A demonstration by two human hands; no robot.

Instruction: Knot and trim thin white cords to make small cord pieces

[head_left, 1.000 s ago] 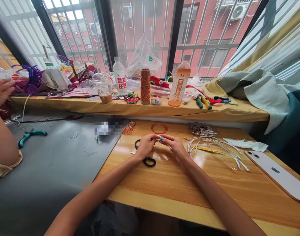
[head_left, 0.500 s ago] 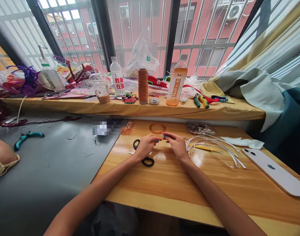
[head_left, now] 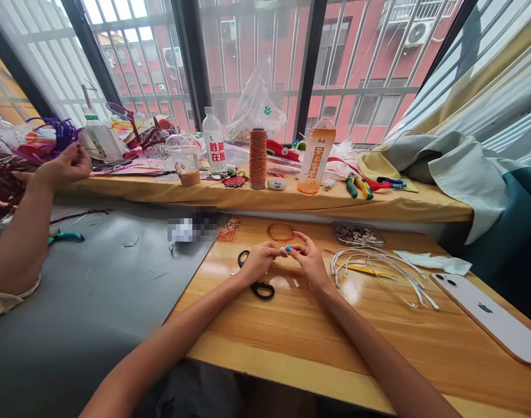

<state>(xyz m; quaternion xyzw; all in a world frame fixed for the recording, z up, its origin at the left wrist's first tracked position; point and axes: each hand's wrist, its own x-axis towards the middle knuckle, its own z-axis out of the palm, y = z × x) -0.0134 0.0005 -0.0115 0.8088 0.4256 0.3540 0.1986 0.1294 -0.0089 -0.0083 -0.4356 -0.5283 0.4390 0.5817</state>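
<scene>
My left hand (head_left: 260,262) and my right hand (head_left: 309,260) meet above the wooden table. Both are closed in a pinch on a small white piece (head_left: 284,251), too small and covered by fingers to make out its kind. Black-handled scissors (head_left: 262,291) lie partly under my left hand and wrist. Just beyond my fingers is a coil of copper-coloured wire (head_left: 280,232). To the right of my right hand lie several white cords (head_left: 391,270) across a yellow strip (head_left: 363,269).
A clear tray of small beads or shells (head_left: 359,234), a tissue (head_left: 435,262) and a phone (head_left: 487,316) lie on the right. A copper thread spool (head_left: 258,159) and bottles (head_left: 318,154) line the sill. At left, a co-worker's hand (head_left: 67,168) reaches over the grey table (head_left: 104,302).
The co-worker's arm has come up from the left toward the purple bundle on the sill. My hands stay together; my right forefinger has lifted and the white piece shows more. The view shifted slightly.
</scene>
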